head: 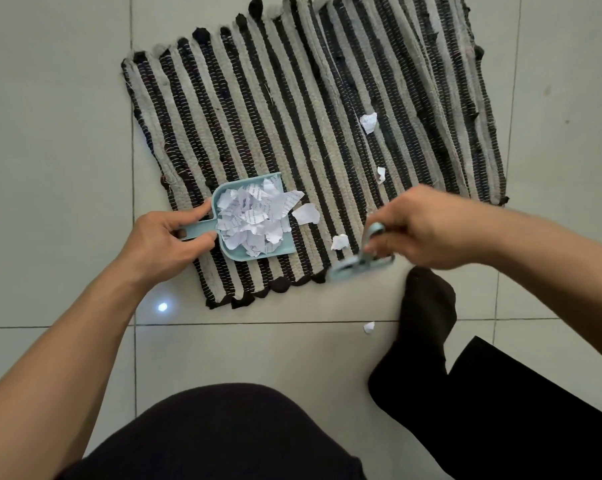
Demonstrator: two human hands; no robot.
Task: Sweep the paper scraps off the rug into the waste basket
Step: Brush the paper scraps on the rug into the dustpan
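A black-and-beige striped rug [310, 109] lies on the tiled floor. On its near part rests a light blue dustpan [235, 256] heaped with torn paper scraps [254, 216]. My left hand [164, 237] grips the dustpan's handle. My right hand [427, 230] holds a small light blue brush [361, 261], blurred, at the rug's near edge. Loose scraps lie on the rug: one by the pan's mouth [306, 213], one near the brush [340, 242], two farther right [368, 122] [381, 174]. One scrap [369, 327] lies on the floor. No waste basket is in view.
Pale floor tiles [50, 133] surround the rug on all sides. My knee in dark cloth [223, 434] fills the bottom centre, and my foot in a black sock [427, 306] rests on the floor just right of the rug's near corner.
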